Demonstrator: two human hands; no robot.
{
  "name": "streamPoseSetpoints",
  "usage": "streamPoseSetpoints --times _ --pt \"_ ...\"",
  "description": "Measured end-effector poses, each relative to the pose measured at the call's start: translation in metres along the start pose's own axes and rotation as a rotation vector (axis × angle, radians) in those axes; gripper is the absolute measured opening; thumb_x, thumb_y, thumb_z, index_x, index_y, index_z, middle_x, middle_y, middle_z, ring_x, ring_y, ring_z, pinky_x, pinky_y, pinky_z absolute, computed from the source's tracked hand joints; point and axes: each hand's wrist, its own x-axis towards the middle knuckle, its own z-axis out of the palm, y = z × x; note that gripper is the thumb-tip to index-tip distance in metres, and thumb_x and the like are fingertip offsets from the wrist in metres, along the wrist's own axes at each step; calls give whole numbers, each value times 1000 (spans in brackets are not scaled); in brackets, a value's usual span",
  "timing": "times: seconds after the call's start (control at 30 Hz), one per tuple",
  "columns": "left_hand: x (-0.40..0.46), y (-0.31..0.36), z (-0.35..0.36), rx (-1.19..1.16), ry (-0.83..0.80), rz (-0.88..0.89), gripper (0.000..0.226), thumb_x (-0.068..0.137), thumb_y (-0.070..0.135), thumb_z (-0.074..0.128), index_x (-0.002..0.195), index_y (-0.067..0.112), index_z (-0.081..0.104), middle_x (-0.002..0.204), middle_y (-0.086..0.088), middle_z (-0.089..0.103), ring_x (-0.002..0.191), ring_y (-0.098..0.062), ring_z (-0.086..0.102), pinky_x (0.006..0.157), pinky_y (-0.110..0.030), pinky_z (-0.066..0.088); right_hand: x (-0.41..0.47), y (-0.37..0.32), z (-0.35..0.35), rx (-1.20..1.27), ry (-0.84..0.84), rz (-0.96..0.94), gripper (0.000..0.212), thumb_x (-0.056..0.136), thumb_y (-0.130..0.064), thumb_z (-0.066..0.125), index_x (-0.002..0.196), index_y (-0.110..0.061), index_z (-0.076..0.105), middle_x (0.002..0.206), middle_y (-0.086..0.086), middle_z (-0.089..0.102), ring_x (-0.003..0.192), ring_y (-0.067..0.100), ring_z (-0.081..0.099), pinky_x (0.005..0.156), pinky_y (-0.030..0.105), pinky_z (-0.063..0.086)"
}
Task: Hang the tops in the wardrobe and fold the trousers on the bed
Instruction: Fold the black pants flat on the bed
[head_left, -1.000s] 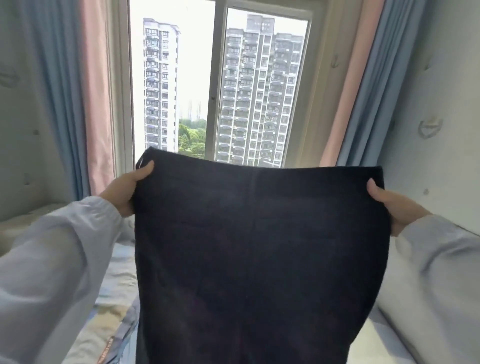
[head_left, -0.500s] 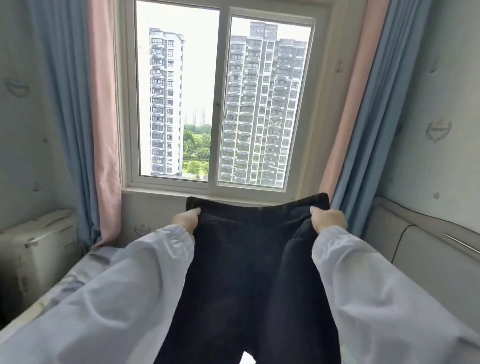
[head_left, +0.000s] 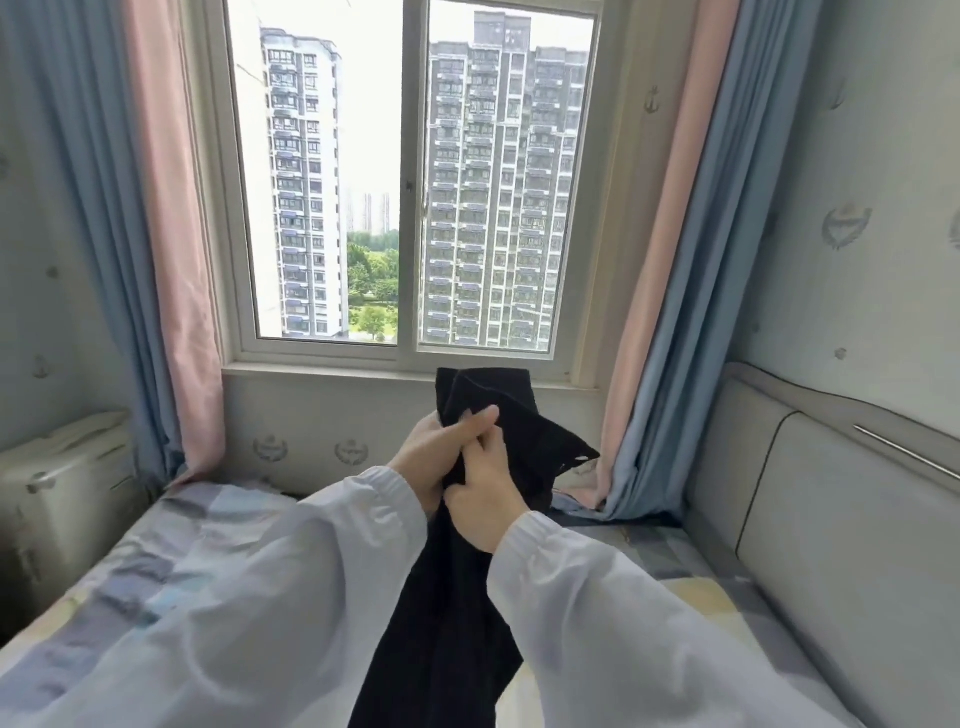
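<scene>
Both hands meet in front of the window sill, close together and touching, each gripping the top of the dark trousers (head_left: 457, 597). Left hand (head_left: 441, 452) has its fingers curled round the waistband, thumb laid across the cloth. Right hand (head_left: 485, 499) sits just below and against it, fingers closed on the same bunched fabric. Both arms wear pale white sleeves (head_left: 291, 587) with gathered cuffs.

Held up in the air, the trousers hang doubled lengthwise, the waist end standing above the hands and one corner flopping out to the right; the legs drop between the forearms to the bottom edge of the view, above the bed (head_left: 171, 540) with its patchwork cover.

Behind stands a window (head_left: 410, 182), flanked by pink and blue curtains (head_left: 670, 249). A padded headboard (head_left: 831, 519) runs along the bed's right side.
</scene>
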Motion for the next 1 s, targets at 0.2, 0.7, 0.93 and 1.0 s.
streamPoseSetpoints --times 0.2,0.7,0.93,1.0 --pt "-7 7 -23 -9 106 60 17 91 21 60 96 6 66 91 -12 71 72 -21 69 67 -32 59 -10 41 -29 -352 510 -206 46 72 -18 70 117 -21 56 116 -4 55 109 17 49 96 38 44" --pt "-37 56 -79 -41 -123 -92 58 49 50 85 93 12 76 101 -8 73 89 -20 71 72 -32 59 15 82 -95 876 106 257 19 77 -15 72 94 -17 63 94 -6 69 101 19 59 82 30 48" --pt "-44 48 -76 -115 -98 -94 50 92 37 45 66 12 78 79 -6 74 68 -17 72 59 -27 59 8 73 -45 1280 -297 235 99 32 -34 96 120 -12 57 103 11 71 86 29 70 63 40 59" --pt "-46 47 -80 -108 -44 -92 51 95 37 42 68 12 78 81 -6 74 70 -18 72 63 -28 59 4 73 -44 1301 -354 203 87 32 -34 96 110 -8 68 103 13 71 90 27 70 67 37 58"
